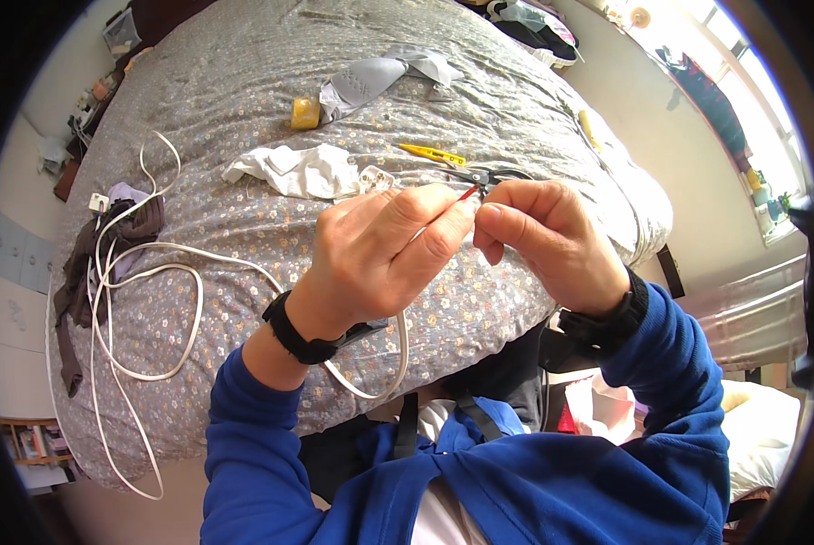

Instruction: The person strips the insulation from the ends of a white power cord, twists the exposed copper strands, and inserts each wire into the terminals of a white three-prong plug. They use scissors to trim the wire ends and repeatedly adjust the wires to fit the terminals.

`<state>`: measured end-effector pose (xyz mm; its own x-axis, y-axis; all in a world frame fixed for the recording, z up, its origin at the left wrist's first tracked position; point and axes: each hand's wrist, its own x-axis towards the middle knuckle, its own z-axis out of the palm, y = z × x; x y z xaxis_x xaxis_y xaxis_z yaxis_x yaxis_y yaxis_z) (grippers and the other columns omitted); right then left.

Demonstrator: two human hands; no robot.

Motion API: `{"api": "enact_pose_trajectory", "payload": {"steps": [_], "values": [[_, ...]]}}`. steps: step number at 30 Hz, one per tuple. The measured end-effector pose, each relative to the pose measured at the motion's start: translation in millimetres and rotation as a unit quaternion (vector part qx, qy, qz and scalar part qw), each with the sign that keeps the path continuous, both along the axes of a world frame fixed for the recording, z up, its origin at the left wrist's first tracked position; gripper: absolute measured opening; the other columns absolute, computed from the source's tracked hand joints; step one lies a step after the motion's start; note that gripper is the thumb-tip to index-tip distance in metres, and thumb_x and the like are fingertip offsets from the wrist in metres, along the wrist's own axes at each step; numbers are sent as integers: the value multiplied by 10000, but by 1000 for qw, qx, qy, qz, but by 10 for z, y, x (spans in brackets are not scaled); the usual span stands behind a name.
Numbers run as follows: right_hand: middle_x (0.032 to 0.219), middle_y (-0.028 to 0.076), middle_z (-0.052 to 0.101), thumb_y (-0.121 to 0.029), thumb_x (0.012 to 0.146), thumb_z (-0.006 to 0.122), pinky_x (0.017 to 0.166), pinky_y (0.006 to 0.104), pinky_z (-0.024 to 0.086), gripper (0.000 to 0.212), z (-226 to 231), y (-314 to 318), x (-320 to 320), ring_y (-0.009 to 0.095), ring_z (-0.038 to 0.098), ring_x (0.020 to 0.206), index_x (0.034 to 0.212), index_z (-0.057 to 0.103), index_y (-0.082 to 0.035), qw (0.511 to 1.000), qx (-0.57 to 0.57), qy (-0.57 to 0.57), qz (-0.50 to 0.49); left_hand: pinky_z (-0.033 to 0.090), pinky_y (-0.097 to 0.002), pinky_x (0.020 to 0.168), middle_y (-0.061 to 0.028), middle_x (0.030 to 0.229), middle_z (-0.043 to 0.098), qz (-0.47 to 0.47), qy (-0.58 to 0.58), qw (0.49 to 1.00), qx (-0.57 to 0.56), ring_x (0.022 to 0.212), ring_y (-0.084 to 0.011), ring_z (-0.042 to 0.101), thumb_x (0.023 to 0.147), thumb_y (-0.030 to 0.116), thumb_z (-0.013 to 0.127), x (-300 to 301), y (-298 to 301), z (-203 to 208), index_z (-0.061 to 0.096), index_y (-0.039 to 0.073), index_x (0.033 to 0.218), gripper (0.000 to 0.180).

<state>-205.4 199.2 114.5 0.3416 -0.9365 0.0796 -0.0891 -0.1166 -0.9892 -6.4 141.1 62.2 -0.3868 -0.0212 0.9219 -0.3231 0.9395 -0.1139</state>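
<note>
My left hand (384, 241) is closed, with a thin red wire (468, 193) coming out between its fingertips. A long white cable (404, 341) loops up from the bed and passes out of sight behind this hand. My right hand (552, 232) is also closed, its thumb pressed to the curled fingers close to the wire's tip. Whatever it pinches is hidden or too small to make out. Just beyond the hands lie dark-handled pliers (488, 175), partly covered by my fingers, and a yellow utility knife (431, 154).
Both hands are above a bed with a floral cover (243, 318). On it lie a crumpled white cloth (293, 171), a yellow tape roll (305, 113), a grey bra (366, 84) and dark clothing (107, 245). A white plug or socket piece (98, 203) sits by the cable on the left.
</note>
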Motion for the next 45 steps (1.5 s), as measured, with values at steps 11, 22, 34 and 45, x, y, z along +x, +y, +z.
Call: {"api": "enact_pose_trajectory", "payload": {"steps": [11,22,34,45], "values": [[761,72,566,-163,558,706,721,362,400,271,138,236,-239,224,571,725,774,641,-13,586,-717,350,141,498,-242,592,-94,753,707,-242,-103,651,712,667,-83,634,833,48,738,84,605,388,728,-16,957,140],[828,76,661,-320,1051,484,740,276,489,413,-297,865,-286,135,595,742,952,672,35,995,65,-65,35,543,-307,609,-104,830,689,13,-90,977,195,711,-231,679,767,-31,752,49,1171,231,692,13,870,127],[797,24,657,-351,1006,578,697,223,468,376,-453,1139,-312,84,589,729,921,692,-3,941,226,-228,103,517,-281,545,-68,924,663,39,-191,981,-8,692,-170,641,651,68,708,-62,1435,269,685,27,886,240],[745,52,604,-64,744,749,682,353,394,109,-486,784,-526,224,565,661,794,652,-62,811,-528,252,-12,494,-267,552,-89,778,655,-23,-205,947,247,631,-174,620,770,3,729,-336,1163,241,703,-12,910,142]]}}
